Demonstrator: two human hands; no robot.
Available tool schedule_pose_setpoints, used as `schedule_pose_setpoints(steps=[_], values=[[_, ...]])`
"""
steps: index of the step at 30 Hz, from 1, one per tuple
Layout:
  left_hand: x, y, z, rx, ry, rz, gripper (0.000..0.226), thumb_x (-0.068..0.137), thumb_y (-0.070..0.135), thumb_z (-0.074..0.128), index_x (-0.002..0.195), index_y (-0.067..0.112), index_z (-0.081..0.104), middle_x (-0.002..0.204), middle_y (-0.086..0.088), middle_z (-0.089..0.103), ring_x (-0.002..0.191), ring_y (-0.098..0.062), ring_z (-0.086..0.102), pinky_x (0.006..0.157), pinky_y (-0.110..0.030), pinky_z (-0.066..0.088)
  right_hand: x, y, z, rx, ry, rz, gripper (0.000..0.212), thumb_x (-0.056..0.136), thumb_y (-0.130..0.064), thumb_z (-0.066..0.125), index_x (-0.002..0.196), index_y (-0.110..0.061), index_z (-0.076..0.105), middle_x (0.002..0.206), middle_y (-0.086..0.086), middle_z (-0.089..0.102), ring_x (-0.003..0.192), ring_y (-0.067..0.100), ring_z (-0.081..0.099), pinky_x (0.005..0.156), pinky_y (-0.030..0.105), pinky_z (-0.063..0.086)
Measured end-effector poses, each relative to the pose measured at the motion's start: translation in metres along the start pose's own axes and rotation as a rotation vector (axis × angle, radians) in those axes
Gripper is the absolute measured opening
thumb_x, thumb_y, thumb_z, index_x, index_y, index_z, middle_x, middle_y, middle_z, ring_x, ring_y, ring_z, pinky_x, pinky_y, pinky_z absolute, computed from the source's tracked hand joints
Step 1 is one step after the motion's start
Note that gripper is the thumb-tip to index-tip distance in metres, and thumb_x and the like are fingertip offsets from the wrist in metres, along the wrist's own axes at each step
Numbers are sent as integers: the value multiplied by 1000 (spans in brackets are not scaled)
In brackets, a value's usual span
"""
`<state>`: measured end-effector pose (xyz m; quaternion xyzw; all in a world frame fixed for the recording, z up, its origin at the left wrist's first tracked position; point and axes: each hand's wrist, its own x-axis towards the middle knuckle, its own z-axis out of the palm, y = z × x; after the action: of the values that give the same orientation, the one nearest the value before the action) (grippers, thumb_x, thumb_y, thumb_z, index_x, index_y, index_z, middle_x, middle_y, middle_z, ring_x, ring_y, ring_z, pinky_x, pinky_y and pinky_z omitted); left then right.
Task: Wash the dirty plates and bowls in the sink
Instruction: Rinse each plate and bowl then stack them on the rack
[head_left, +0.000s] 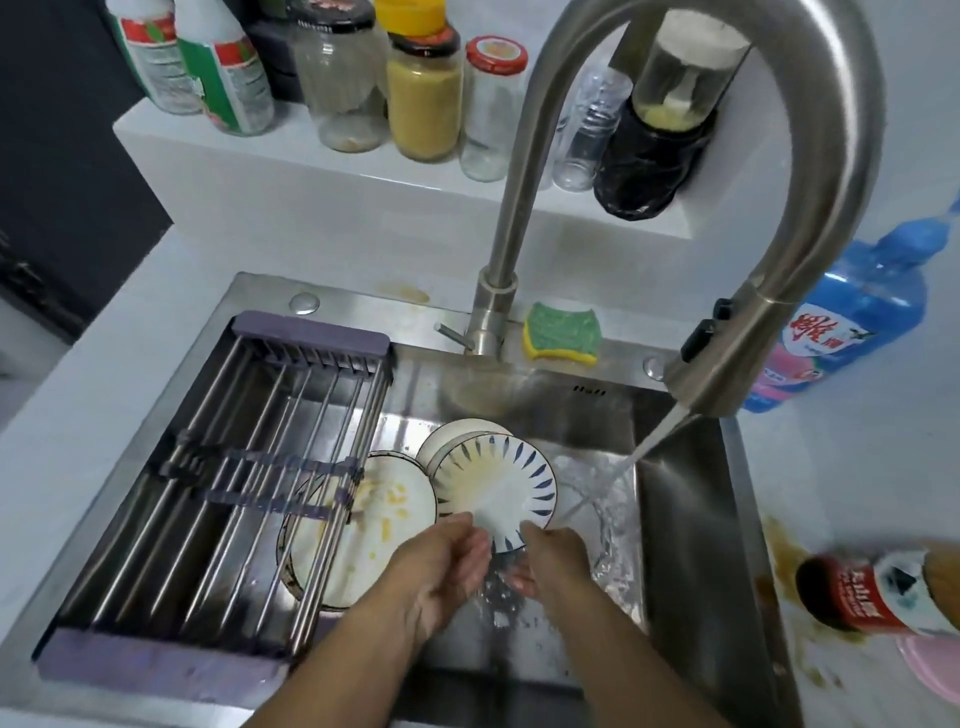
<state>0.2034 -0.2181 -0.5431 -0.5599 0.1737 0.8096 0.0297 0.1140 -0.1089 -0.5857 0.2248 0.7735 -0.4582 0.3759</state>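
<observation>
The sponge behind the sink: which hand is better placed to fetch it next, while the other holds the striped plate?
Probably the right hand. The sponge lies right of the tap, almost straight ahead of that hand. Both hands hold the plate, so the left hand can keep it.

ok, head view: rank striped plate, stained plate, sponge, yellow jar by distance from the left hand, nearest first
1. striped plate, held by the left hand
2. stained plate, just left, under the rack
3. sponge, on the sink back rim
4. yellow jar, back shelf
</observation>
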Motion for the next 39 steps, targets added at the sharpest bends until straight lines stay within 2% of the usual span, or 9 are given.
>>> schedule_pose_setpoints(steps=[3, 7, 11, 15, 20, 25, 31, 35, 39], values=[[9, -3, 6, -15, -9, -22, 5, 101, 11, 60, 101, 10, 65, 76, -8, 72, 62, -16, 69, 60, -26, 59, 32, 12, 11, 69, -9, 29, 16, 94, -18, 57, 105, -7, 63, 97, 22, 72, 73, 38, 75, 55, 40, 61], [12, -9, 10, 10, -16, -52, 9, 103, 10, 57, 102, 7, 65, 78, -10, 68, 67, -18, 61, 70, -30, 55, 104, 48, 19, -97, 60, 6, 40, 76, -26, 51, 112, -14, 65, 99, 14, 74, 80, 36, 74, 63, 49, 64], [11, -15, 13, 34, 13, -63, 13, 104, 9, 55, 96, 5, 65, 72, -8, 67, 61, -17, 60, 54, -25, 56, 37, -6, 12, -270, 113, -52, 26, 92, -13, 49, 115, -4, 57, 109, 17, 68, 92, 38, 70, 79, 48, 62], [10, -21, 16, 84, -49, -77, 31, 106, 9, 42, 90, -8, 62, 72, -20, 69, 52, -15, 41, 48, -24, 41, 9, -29, -3, -74, 18, -10, 30, 94, -4, 41, 122, -4, 51, 104, 29, 68, 66, 40, 74, 52, 43, 61], [7, -35, 19, 200, 50, -27, 21, 102, 19, 59, 99, 0, 67, 59, -6, 63, 47, -13, 55, 40, -23, 47, -27, -35, -41, 38, 19, 16, 29, 99, -1, 35, 120, 1, 56, 92, 32, 70, 55, 33, 72, 43, 32, 55], [-19, -31, 39, 229, -90, 124, 17, 101, 13, 61, 118, 14, 64, 94, -9, 79, 70, -16, 72, 53, -26, 55, -47, -24, -73, 138, -36, 27, 29, 102, -6, 39, 115, -1, 64, 80, 20, 76, 58, 26, 73, 49, 30, 58], [-37, -26, 60, 306, -143, 260, 43, 98, -11, 46, 128, 18, 58, 112, -11, 74, 98, -31, 72, 67, -37, 62, -58, -14, -90, 175, -71, -29, 23, 100, -5, 47, 114, -7, 66, 89, 19, 77, 65, 25, 74, 54, 31, 59], [-45, -27, 67, 332, -164, 309, 48, 97, -14, 39, 126, 19, 58, 113, -12, 75, 92, -31, 76, 63, -41, 62, -62, -13, -95, 55, 139, -278, 25, 93, -1, 56, 111, -13, 68, 98, 6, 76, 78, 21, 73, 64, 33, 60], [-40, -33, 65, 348, -170, 318, 28, 107, 10, 45, 128, 24, 58, 114, -7, 76, 97, -29, 75, 68, -43, 63, -69, -25, -104, -45, 274, -419, 23, 98, -9, 56, 118, -18, 61, 111, 3, 69, 96, 23, 67, 78, 34, 57]])
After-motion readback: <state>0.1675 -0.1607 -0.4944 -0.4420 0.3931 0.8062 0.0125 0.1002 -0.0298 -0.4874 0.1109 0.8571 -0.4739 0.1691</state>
